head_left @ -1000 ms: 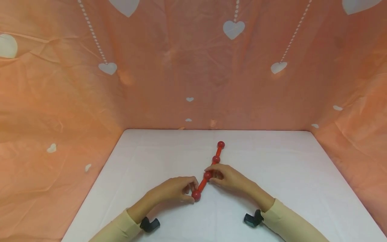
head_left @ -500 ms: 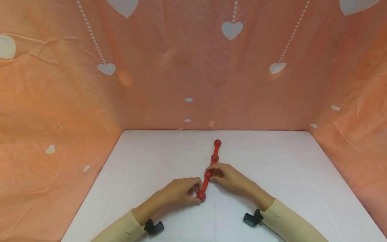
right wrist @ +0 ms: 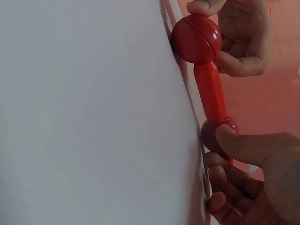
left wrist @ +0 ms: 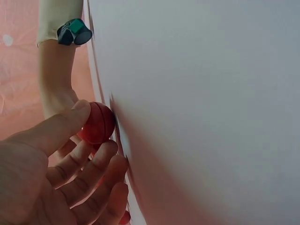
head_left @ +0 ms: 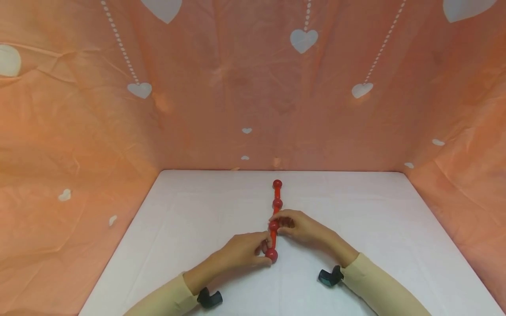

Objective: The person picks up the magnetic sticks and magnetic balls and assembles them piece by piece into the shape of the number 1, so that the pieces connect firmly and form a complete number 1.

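A chain of several red balls joined by orange-red rods (head_left: 277, 193) lies on the white table, running nearly straight away from me. My left hand (head_left: 248, 251) pinches the nearest ball (head_left: 271, 255) between thumb and fingers; the left wrist view shows the thumb on that ball (left wrist: 99, 123). My right hand (head_left: 302, 226) holds the second ball (head_left: 274, 226) from its right side, thumb pressed on it in the right wrist view. Between the two hands an orange-red rod (right wrist: 210, 92) links these balls. The two far balls are untouched.
The white table (head_left: 197, 197) stretches out on both sides of the chain. An orange cloth (head_left: 221, 87) printed with pale hearts hangs behind and at the sides. A dark wrist camera (head_left: 330, 276) sits at each sleeve cuff.
The chain has turned from a slant to nearly straight ahead. My left hand has moved right with the near ball, the far end has swung left, and my right hand has barely shifted.
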### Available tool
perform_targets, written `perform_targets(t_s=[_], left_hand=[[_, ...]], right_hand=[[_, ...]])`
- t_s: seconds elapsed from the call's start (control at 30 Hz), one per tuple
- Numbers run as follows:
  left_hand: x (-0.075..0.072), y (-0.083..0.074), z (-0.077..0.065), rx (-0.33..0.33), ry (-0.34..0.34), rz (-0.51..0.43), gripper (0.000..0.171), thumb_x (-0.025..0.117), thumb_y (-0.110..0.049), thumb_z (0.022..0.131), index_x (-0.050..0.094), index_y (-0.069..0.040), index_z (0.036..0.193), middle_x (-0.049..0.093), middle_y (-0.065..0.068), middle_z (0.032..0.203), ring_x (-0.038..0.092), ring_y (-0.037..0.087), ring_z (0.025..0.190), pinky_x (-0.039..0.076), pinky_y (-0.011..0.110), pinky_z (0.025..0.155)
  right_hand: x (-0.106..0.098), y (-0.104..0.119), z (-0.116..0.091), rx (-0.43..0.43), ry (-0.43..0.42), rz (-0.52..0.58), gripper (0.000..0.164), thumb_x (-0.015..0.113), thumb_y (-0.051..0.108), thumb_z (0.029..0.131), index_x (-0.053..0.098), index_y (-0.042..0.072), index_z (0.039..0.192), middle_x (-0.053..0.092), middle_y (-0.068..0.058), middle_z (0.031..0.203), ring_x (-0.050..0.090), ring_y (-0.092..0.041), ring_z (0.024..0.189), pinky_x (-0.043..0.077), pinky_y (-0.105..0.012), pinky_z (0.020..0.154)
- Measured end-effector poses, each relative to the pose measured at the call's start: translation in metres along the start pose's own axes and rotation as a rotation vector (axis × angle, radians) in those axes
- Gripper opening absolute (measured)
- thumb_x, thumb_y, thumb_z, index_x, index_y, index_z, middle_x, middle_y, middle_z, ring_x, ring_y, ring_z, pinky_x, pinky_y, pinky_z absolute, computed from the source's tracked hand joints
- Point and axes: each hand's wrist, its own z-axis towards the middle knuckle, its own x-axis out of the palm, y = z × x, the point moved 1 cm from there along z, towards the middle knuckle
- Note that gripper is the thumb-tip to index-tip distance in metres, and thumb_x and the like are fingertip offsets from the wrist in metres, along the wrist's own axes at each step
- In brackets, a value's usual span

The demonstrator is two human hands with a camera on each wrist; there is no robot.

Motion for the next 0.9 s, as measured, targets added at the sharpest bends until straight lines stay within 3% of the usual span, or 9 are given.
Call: perform_targets(t_s=[0.5, 0.9], left_hand=[[0.002, -0.005, 0.013, -0.043, -0.045, -0.025, 0.034, 0.088, -0.037, 0.091, 0.064, -0.028, 0.112, 0.065, -0.021, 0.090, 0.056, 0.003, 0.074, 0.048, 0.023, 0.067], [0.002, -0.002, 0.016, -0.076, -0.067, -0.043, 0.031, 0.088, -0.037, 0.091, 0.064, -0.027, 0.109, 0.065, -0.020, 0.090, 0.057, 0.004, 0.075, 0.048, 0.025, 0.067]], right_hand=[[-0.012, -0.009, 0.010, -0.020, 0.001, 0.006, 0.039, 0.077, 0.009, 0.099, 0.073, 0.020, 0.136, 0.071, 0.004, 0.117, 0.062, -0.019, 0.102, 0.056, -0.030, 0.092], [-0.017, -0.006, 0.010, 0.021, -0.011, -0.005, 0.042, 0.076, 0.009, 0.100, 0.069, 0.018, 0.140, 0.069, 0.001, 0.113, 0.061, -0.020, 0.102, 0.055, -0.031, 0.091]])
